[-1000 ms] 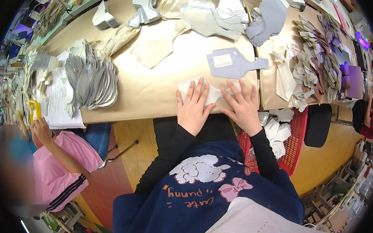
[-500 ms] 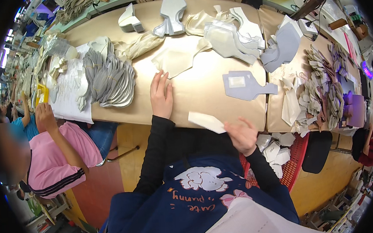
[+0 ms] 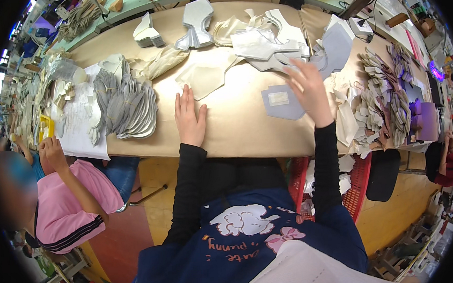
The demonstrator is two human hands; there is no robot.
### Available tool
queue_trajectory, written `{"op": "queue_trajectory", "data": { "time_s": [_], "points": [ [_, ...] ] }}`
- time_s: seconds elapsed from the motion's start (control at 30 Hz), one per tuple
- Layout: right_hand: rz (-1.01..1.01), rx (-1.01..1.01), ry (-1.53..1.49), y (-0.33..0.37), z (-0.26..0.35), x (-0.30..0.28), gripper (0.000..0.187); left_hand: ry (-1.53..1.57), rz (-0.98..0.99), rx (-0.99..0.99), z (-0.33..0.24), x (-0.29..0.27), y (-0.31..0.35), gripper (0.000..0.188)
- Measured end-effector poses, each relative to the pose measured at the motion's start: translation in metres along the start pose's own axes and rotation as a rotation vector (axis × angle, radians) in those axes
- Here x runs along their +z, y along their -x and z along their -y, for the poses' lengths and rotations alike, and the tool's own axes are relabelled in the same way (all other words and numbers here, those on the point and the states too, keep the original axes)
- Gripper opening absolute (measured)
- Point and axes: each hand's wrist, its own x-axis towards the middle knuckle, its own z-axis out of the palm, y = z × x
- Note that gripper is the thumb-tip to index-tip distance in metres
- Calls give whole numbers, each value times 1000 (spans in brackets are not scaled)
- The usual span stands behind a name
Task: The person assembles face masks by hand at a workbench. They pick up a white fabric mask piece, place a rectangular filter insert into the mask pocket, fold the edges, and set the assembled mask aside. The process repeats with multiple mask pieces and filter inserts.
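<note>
My left hand (image 3: 190, 119) lies on the brown table covering with its fingers stretched out, the fingertips at the lower edge of a cream fabric piece (image 3: 204, 78). Nothing is in it. My right hand (image 3: 310, 92) is raised over the right part of the table, fingers apart and empty, somewhat blurred. Under and beside it is a grey flat cut piece (image 3: 282, 109) with a small pale rectangle on it; its right end is hidden by the hand. Just beyond the fingertips lies a pile of white and grey cut pieces (image 3: 262, 43).
Bundled grey pieces (image 3: 131, 103) lie at left, white stacks (image 3: 196, 21) at the back, more bundles (image 3: 381, 90) at right. A red basket (image 3: 360, 180) with white scraps stands below the front edge. A person in pink (image 3: 77, 202) sits to my left.
My right hand has let go of the white strip at the front edge and moved up over the table. The strip is no longer seen there. My left hand stays by the cream piece.
</note>
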Motion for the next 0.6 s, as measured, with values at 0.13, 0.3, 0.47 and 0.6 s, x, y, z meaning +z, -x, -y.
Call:
{"op": "queue_trajectory", "data": {
  "time_s": [0.13, 0.3, 0.47, 0.6],
  "points": [
    [204, 172, -167, 48, 14, 13, 54, 194, -93, -16, -2, -4, 0, 52],
    [204, 118, -28, 80, 24, 17, 63, 674, -190, -187, -1, -13, 5, 32],
    [49, 91, -12, 89, 27, 27, 39, 790, -294, -313, 3, -16, 7, 23],
    [-248, 170, -142, 82, 37, 25, 23, 737, -337, -340, 2, -14, 8, 19]
  ]
}}
